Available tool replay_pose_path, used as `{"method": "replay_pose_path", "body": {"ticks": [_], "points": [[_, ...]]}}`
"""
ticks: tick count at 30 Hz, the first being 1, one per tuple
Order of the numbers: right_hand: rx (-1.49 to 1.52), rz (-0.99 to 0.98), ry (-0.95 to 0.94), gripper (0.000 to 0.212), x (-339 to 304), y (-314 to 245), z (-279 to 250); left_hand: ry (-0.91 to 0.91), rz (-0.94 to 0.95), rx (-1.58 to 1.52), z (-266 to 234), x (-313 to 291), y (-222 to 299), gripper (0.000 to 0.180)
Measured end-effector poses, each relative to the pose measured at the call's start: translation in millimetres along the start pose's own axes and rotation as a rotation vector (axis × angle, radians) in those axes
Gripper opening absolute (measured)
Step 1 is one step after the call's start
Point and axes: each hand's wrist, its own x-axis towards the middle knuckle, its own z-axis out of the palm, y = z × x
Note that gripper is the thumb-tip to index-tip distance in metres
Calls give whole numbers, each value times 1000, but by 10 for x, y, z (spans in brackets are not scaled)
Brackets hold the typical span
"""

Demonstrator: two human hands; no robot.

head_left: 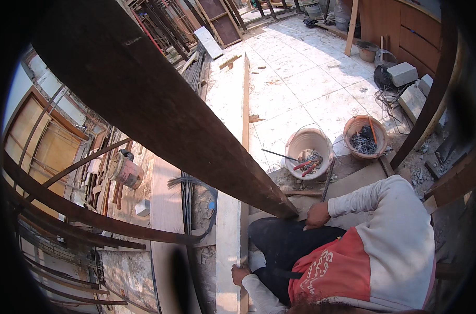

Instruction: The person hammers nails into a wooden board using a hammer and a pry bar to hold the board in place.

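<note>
A long pale wooden beam [230,225] runs away from me along my left side. My left hand [240,273] is closed over its right edge, close to my body. My right hand [317,215] is closed above my dark-trousered leg, beside the lower end of a dark wooden post [206,136] that slants across the view. A thin dark bar [328,178] reaches up to that hand; I cannot tell whether it is gripped or lies behind. A wooden handle [303,193] lies just beyond the hand.
Ahead stand a bucket [304,137] holding red-handled pliers and another bucket [364,125] of nails. Thin metal rods [187,201] lie left of the beam, near a paint-stained bucket [127,171]. Pale blocks [403,74] and tangled wire are at right, on a dusty tiled floor [295,68].
</note>
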Motion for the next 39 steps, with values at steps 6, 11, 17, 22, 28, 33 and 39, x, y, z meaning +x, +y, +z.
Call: {"method": "replay_pose_path", "body": {"ticks": [6,11,17,22,28,33,39], "points": [[82,-69,-60,61,-213,501,413,62,25,-37,148,63,-4,39],[517,253,-255,52,-492,457,675,-75,-32,-18,113,107,-47,42],[369,115,410,22,-541,317,540,-217,74,128,166,470,-301,48],[420,-87,1221,29,-563,-344,-770,-196,33,36,187,430,-113,73],[347,-295,1574,69,-256,-778,-1847,-214,18,39,-9,352,22,79],[430,-356,1508,102,-84,-1032,-2213,-212,35,2,30,400,-61,78],[545,-232,1381,99,-4,-919,-2072,-132,-25,-27,57,255,117,69]]}}
